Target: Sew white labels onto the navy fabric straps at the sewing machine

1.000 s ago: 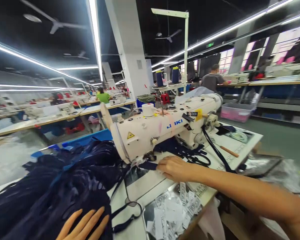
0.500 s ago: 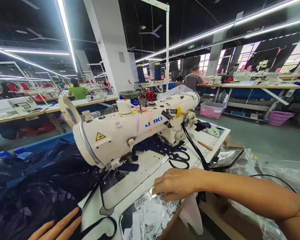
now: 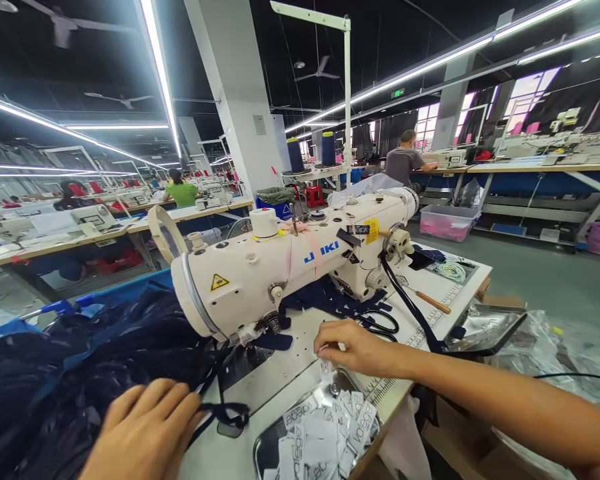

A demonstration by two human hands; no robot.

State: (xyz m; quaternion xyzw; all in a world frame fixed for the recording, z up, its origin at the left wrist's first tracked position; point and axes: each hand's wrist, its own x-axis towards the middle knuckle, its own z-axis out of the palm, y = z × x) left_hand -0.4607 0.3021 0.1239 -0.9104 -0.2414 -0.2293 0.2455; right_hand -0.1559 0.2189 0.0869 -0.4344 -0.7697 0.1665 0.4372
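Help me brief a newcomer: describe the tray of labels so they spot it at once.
Start at the cream sewing machine. On the table edge in front of it, just below the right hand, lies a shiny metal tray. It alone holds a heap of small white printed labels.

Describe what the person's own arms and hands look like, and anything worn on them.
Both are bare. The right hand wears no glove, ring or watch, and its forearm shows no sleeve to the frame edge. The left hand is ungloved too; only hand and wrist show.

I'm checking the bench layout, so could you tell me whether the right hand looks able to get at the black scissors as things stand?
Probably yes: the right hand is just beside the scissors, with only open table between them.
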